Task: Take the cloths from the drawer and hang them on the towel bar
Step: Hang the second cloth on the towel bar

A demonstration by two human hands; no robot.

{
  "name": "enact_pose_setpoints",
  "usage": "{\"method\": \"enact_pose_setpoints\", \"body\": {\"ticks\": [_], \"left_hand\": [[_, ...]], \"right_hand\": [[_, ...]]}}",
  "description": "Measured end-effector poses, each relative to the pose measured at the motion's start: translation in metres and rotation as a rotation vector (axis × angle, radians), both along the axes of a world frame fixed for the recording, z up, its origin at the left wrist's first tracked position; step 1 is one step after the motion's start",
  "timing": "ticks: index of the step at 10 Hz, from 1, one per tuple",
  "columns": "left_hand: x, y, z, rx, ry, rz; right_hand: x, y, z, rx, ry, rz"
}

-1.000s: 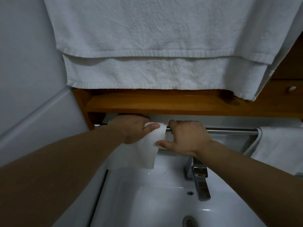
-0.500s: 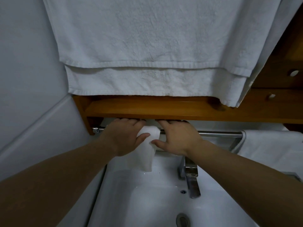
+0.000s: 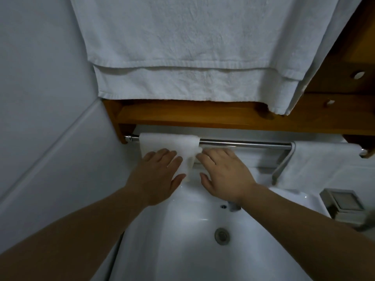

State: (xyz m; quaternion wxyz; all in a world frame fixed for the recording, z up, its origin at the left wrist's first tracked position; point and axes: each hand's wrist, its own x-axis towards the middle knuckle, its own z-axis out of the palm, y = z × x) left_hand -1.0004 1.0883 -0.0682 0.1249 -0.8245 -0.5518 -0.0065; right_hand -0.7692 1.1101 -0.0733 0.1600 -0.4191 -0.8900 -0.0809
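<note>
A small white cloth (image 3: 170,141) hangs draped over the left end of the chrome towel bar (image 3: 243,143), under a wooden shelf. My left hand (image 3: 160,173) lies flat with straight fingers against the cloth's front. My right hand (image 3: 223,173) is beside it, fingers spread and relaxed, its fingertips at the cloth's right edge. Another white cloth (image 3: 318,161) hangs over the bar's right end. The drawer is not in view.
A large white towel (image 3: 182,47) hangs above, covering the top of the wooden shelf unit (image 3: 203,118). Below is a white sink (image 3: 203,240) with its drain (image 3: 221,235); my right wrist hides the tap. A metal soap dish (image 3: 341,201) stands at the right. A wall is close on the left.
Both hands have come down off the bar and let go of the cloth, which now hangs spread over the bar's left end. The view has tipped downward.
</note>
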Motion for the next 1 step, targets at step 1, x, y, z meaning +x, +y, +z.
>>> {"method": "enact_pose_setpoints", "body": {"ticks": [1], "left_hand": [[-0.0007, -0.0220, 0.0024, -0.134, -0.026, 0.091]], "right_hand": [[0.0182, -0.0223, -0.0058, -0.193, -0.095, -0.096]]}}
